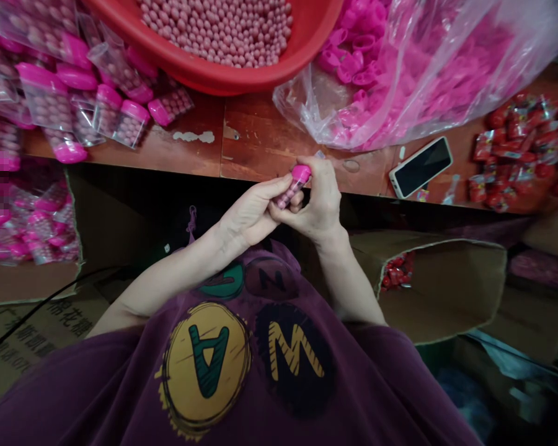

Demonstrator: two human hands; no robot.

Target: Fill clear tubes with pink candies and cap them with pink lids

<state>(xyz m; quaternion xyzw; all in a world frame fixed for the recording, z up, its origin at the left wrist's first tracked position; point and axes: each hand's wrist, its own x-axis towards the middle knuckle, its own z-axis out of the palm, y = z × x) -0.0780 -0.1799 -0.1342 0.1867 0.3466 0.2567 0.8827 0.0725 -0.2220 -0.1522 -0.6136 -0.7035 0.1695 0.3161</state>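
Between my hands, just off the table's front edge, is a small clear bottle (287, 196) of pink beads with a bright pink cap (301, 174) on its upper end. My left hand (255, 210) grips it from the left, thumb lying near the cap. Wrapped round its right side is my right hand (323, 198), with fingers curled at the cap and the thumb low by the bottle. Beyond them stands a red basin (242, 77) holding loose pink beads (227, 31).
Filled pink-capped bottles (46, 99) are heaped at the left, with more in a carton (28, 275) below. A plastic bag of pink caps (409, 93), a phone (421, 167) and red packets (516, 148) lie rightward. An open carton (446, 291) stands below right.
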